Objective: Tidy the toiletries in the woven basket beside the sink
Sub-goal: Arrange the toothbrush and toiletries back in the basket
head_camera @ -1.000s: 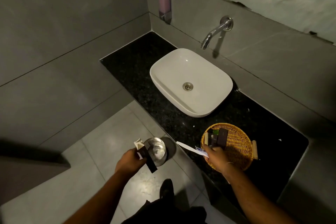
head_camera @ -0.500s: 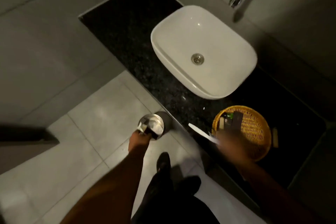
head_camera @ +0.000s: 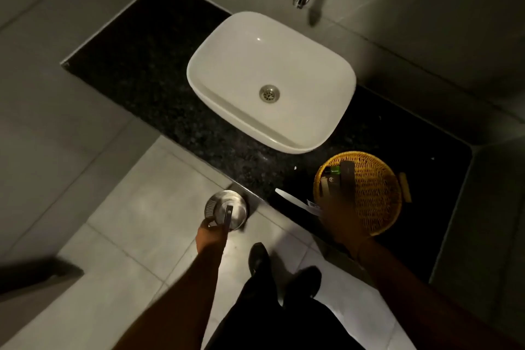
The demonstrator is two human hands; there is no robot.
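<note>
one woven basket (head_camera: 375,196), roughly three items; two hands (head_camera: 211,233) gripping.

The table (head_camera: 159,88) is black stone flecked with fine grey speckles. On it the sink (head_camera: 298,65) is plain glossy white with a silver drain (head_camera: 269,93) at its middle. To the right, the woven basket (head_camera: 375,196) is golden yellow with a tight ribbed weave; inside it lie dark brown packets (head_camera: 347,179) and one small bright green item (head_camera: 335,170). The long flat packet (head_camera: 295,202) near the basket is white. The bin (head_camera: 225,209) on the floor is shiny silver. The floor (head_camera: 136,222) is pale grey tile with thin darker grout lines, and the walls (head_camera: 71,23) are matt grey.
</note>
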